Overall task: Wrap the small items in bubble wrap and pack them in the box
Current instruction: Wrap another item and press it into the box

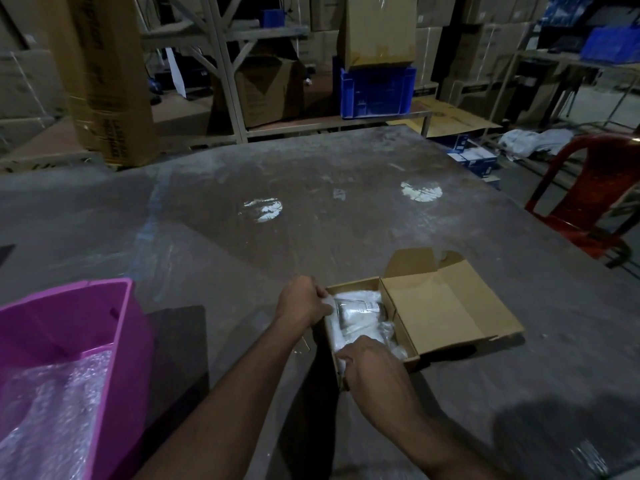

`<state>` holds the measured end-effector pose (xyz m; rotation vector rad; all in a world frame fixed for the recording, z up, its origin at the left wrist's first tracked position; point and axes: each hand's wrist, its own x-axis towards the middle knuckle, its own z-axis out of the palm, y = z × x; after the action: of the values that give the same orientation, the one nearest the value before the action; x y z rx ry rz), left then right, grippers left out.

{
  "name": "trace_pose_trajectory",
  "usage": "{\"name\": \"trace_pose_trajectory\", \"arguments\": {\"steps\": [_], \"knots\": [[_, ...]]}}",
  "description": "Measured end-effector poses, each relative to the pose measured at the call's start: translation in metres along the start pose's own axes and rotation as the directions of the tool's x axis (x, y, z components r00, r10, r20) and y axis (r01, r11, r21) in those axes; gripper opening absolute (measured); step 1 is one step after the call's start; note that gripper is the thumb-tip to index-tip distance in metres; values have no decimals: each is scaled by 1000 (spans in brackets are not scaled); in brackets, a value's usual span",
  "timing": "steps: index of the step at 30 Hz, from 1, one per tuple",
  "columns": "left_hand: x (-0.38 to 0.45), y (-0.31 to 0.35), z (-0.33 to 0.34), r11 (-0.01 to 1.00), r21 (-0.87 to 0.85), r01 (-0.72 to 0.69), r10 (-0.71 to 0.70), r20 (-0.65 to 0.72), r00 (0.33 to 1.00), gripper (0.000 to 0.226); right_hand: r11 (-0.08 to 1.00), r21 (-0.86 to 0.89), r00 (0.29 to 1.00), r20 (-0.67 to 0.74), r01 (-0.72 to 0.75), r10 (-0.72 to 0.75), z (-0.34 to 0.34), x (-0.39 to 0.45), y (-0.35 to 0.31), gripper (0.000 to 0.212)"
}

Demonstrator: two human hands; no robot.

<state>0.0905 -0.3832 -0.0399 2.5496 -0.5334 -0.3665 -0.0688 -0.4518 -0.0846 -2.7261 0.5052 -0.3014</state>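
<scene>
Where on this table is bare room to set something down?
The table is bare across its far half, and between the pink bin and the cardboard box. It is crowded inside the box, where both hands hold wrapped items.

box: small brown cardboard carton, lower centre-right of the frame, lid swung open to the right and lying nearly flat, tuck flap raised at its far edge; body to the left of the lid.
wrapped items: pale, translucent bundles filling the box body; one clear packet with a white printed label lies on top, toward the far end.
bubble wrap: loose, crinkled clear sheet, lower left of the frame, heaped inside a pink bin.
</scene>
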Motion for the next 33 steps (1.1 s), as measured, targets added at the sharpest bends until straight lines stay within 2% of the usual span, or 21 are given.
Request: {"name": "trace_pose_trajectory", "arguments": {"steps": [3, 6, 10, 14, 17, 21, 26, 29, 33], "knots": [[2, 1, -1, 1000, 13, 8, -9, 33, 999, 31, 996, 28, 993, 85, 80, -83, 7, -2, 7, 15], [7, 3, -4, 999, 31, 9, -12, 103, 995, 36, 994, 67, 974, 203, 90, -102, -12, -6, 2, 20], [12, 5, -7, 996, 89, -12, -5, 184, 983, 42, 993, 4, 957, 267, 120, -116, -22, -2, -1, 31], [13, 8, -9, 988, 154, -33, -5, 236, 972, 55, 988, -51, 959, 252, 147, -130, -24, -4, -1, 32], [11, 10, -6, 977, 206, -59, 17, 200, 980, 63, 989, 11, 972, 188, 145, -144, -25, -7, -4, 31], [7, 9, 2, 964, 257, -75, 34, 159, 987, 62, 989, 137, 991, 116, 45, -62, -16, -13, 5, 24], [3, 13, 7, 952, 300, -62, 30, 110, 993, 55, 983, 159, 991, 82, 95, -109, -2, -14, 14, 40], [4, 13, 10, 948, 313, -56, 28, 94, 995, 58, 979, 181, 986, 122, 89, -112, -6, -11, 10, 21], [4, 13, 11, 947, 317, -51, 27, 80, 996, 60, 990, 123, 983, 158, 70, -89, -11, -6, 11, 17]]}}
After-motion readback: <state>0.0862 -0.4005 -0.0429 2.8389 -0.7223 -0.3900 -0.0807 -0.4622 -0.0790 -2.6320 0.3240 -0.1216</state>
